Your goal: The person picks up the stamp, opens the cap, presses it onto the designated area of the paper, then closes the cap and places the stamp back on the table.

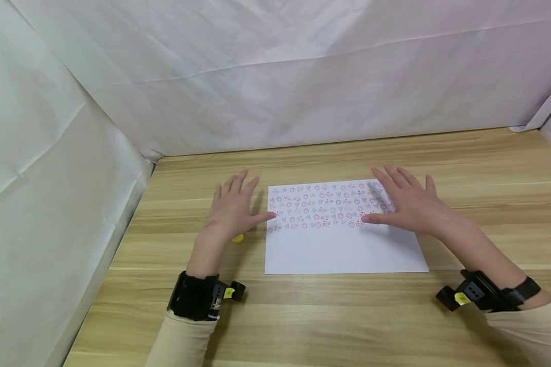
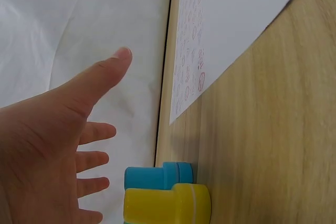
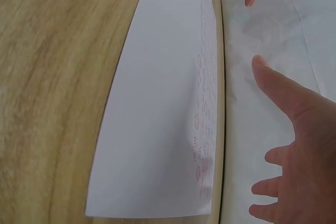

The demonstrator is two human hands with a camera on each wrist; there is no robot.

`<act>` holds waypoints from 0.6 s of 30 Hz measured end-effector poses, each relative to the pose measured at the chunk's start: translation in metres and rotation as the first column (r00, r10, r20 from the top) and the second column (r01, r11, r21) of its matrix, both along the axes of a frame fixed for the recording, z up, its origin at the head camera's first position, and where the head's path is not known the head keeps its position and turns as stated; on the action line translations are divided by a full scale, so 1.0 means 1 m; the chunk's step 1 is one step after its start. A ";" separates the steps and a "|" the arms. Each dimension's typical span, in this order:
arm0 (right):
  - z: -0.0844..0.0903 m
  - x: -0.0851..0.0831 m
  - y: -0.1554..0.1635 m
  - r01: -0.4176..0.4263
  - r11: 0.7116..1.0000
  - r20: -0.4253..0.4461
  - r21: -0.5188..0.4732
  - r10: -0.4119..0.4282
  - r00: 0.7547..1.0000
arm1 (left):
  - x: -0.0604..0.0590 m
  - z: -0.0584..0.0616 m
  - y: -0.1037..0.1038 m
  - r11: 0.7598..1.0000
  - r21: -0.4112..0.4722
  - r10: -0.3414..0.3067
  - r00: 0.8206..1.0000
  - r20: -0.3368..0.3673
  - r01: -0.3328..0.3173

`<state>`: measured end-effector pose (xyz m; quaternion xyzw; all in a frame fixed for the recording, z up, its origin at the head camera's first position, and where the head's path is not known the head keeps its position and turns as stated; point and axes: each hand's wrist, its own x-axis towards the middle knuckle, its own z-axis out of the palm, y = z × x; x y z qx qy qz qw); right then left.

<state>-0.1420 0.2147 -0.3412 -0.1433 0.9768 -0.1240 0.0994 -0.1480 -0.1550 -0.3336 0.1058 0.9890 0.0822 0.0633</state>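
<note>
- The sheet of paper (image 1: 344,229) lies flat on the wooden table (image 1: 486,173), roughly midway between its left and right edges, long axis running left to right; the far half carries rows of small red and blue stamped marks, the near half is blank.
- The right hand (image 1: 410,204) is flat, fingers straight and spread, over the far right corner of the sheet; its thumb points inward along the stamped rows. Whether the palm presses the paper or hovers just above it cannot be told.
- The left hand (image 1: 234,206) is likewise spread and holding nothing, just off the sheet's left edge, with only the thumb tip reaching that edge.
- So the sheet lies between the hands and slightly towards the person; the right hand is the nearer, being over it.
- A yellow stamp (image 2: 168,203) and a blue stamp (image 2: 157,176) stand touching each other on the table under the left palm, near the sheet's left edge; from the head view only a yellow sliver shows.
- White sheeting (image 1: 275,76) walls the table's far and left edges.
</note>
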 end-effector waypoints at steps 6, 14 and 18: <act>-0.002 0.000 0.001 0.003 1.000 0.000 -0.002 -0.003 1.000 | 0.004 0.002 -0.004 1.000 0.004 -0.007 1.000 0.007 0.007; -0.002 0.000 0.003 0.001 1.000 0.003 0.001 -0.001 1.000 | 0.008 0.004 -0.008 1.000 0.014 0.009 0.999 0.037 -0.009; -0.004 0.000 0.004 0.003 1.000 0.004 -0.002 -0.003 1.000 | 0.010 0.006 -0.009 1.000 0.019 0.003 0.999 0.050 -0.003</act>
